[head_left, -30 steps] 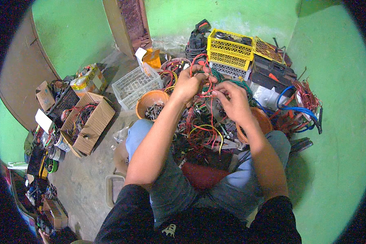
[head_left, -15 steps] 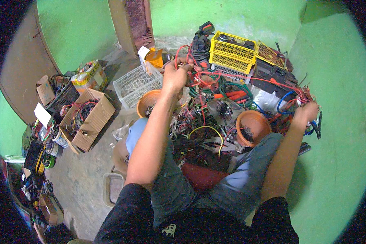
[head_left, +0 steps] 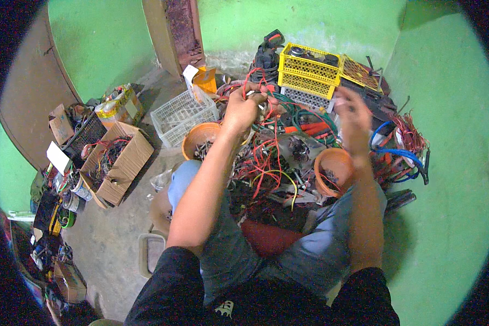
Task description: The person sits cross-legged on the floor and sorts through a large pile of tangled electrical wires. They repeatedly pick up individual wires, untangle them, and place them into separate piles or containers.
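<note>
My left hand (head_left: 240,111) is closed on red wire (head_left: 263,87), raised over the far side of a tangled heap. Loose red strands hang below it onto the heap of cut wires (head_left: 258,163). My right hand (head_left: 354,119) is in the air above the right orange pot (head_left: 331,168), beside the yellow crates; motion smears its fingers, so I cannot make out whether it holds anything. A bundle of red wires (head_left: 410,133) lies at the far right by a blue cable (head_left: 402,155). A left orange pot (head_left: 201,133) holds dark small pieces.
Yellow crates (head_left: 309,68) stand by the green wall, and a clear plastic crate (head_left: 174,122) sits left of the heap. A cardboard box of wires (head_left: 127,168) is farther left. A grey tray (head_left: 145,255) lies on the floor beside my leg.
My right hand has left the red wire bundle at the far right and moved left toward the yellow crates. The stretched red wire has slackened, and red strands now droop onto the heap.
</note>
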Demonstrator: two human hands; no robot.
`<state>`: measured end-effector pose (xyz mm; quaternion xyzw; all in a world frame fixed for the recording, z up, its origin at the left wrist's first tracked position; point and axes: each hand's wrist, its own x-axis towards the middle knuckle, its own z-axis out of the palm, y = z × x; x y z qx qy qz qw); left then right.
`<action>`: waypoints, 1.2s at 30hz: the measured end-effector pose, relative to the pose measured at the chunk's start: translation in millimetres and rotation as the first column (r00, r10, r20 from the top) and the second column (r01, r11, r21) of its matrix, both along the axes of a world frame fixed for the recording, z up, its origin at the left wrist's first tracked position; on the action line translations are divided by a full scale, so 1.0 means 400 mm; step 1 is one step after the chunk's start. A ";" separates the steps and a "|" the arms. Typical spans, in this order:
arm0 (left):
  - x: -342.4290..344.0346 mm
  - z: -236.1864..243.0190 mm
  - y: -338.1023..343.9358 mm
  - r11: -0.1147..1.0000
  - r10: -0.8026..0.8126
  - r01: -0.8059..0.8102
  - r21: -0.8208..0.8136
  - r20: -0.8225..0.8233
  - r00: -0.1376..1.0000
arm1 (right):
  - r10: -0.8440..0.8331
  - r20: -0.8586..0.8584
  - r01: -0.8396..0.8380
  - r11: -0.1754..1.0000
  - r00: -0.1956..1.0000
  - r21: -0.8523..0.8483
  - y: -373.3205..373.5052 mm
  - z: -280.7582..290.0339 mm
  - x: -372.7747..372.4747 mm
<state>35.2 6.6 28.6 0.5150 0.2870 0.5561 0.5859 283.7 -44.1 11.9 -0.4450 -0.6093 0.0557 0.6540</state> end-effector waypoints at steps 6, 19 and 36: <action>0.023 -0.028 0.004 0.997 -0.071 0.071 -0.014 -0.034 0.997 | 0.188 0.306 -0.135 0.973 0.933 -0.187 -0.036 -0.037 -0.190; -0.031 -0.021 0.030 0.996 0.082 -0.076 0.056 -0.115 0.990 | -0.220 -0.290 0.239 0.971 0.931 0.031 -0.029 0.045 0.179; 0.027 -0.038 0.038 0.994 0.063 -0.058 0.088 -0.052 0.997 | -0.281 -0.004 0.277 0.944 0.960 0.179 0.022 0.004 0.207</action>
